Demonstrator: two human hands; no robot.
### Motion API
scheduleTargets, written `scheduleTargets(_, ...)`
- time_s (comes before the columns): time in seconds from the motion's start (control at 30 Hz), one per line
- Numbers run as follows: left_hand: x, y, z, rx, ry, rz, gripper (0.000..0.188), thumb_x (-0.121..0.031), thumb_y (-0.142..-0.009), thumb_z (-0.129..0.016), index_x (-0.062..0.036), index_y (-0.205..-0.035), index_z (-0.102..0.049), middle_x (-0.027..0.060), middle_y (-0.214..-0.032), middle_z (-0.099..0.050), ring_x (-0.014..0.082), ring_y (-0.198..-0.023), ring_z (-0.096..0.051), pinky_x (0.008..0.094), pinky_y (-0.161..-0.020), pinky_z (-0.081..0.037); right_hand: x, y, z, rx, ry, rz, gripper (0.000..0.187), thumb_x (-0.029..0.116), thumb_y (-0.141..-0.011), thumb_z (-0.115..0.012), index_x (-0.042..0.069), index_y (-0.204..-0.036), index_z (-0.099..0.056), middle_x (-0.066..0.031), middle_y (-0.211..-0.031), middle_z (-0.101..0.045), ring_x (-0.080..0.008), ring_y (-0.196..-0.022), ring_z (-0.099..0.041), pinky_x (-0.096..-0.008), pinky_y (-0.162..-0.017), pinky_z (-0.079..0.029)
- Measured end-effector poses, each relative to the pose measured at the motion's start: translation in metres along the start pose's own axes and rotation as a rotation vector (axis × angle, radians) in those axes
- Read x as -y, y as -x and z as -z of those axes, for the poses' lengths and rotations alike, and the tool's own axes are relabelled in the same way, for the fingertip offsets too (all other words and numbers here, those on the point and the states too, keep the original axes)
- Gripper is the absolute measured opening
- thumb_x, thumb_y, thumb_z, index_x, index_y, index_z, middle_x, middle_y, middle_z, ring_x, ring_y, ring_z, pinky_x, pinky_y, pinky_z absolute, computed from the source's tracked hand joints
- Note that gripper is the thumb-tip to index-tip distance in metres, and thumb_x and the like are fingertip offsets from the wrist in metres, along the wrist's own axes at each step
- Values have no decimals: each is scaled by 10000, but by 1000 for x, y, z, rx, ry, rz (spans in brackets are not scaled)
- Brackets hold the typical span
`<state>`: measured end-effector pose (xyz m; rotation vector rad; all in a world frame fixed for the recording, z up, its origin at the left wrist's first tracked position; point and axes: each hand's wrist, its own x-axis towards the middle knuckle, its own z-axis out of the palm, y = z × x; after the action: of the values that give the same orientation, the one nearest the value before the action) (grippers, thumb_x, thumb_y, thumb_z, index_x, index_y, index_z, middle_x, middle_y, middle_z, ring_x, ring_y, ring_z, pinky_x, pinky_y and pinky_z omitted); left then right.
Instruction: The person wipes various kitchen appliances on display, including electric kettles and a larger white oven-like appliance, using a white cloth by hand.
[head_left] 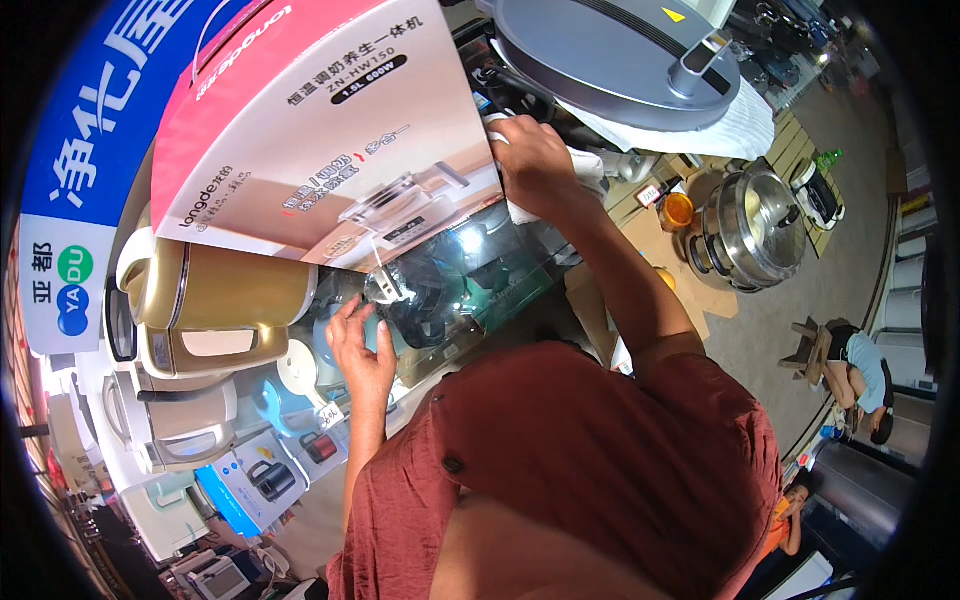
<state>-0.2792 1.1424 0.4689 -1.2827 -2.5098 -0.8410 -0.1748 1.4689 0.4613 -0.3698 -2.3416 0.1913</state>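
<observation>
My right hand (535, 165) is closed on a white cloth (590, 178), against the right side of a large pink and white cardboard box (400, 120). The box shows a printed picture of a glass kettle. My left hand (360, 345) has its fingers apart and holds nothing. It hovers over the glass counter (510, 285), near a small clear object with a white part (388, 288) just below the box. Beside that hand are a gold-coloured jug appliance (225, 300) and a round cream-coloured object with a handle (298, 368).
A grey round electric pan (620, 60) stands at the upper right. A steel pot with a glass lid (765, 225) sits on a wooden surface. A beige jug appliance (180, 415) and a blue and white kettle box (260, 480) are at left. Two people (858, 365) are farther right.
</observation>
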Motion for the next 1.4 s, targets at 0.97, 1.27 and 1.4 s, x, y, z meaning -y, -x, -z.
scheduleTargets(0.97,-9,-15,9,-79,336,111,677,-99,-771,-676,5,-1381,-402,233,-1347,-460,373,-1256,-455,427,-1080,-336,62,51,41,-299,-709,-545,366,-45,-862,-462,-32,-1218,-541,-170,-1248,-554,-286,-1174,-528,-362,-1044,-370)
scheduleTargets(1.27,-7,-68,-30,-134,682,207,841,-176,-841,-671,100,-1456,-169,255,-1423,-369,294,-1325,-383,366,-1104,-298,23,22,28,69,-929,-541,435,-40,-870,-431,7,-1284,-556,-42,-1156,-631,-124,-1069,-571,-264,-948,-422)
scheduleTargets(1.4,-4,-68,-28,-117,802,260,813,-191,-873,-644,92,-1464,-162,234,-1431,-369,273,-1326,-378,356,-1103,-295,41,16,36,102,-1104,-687,427,-88,-751,-412,-11,-1120,-612,-37,-1007,-647,-117,-943,-591,-250,-852,-450)
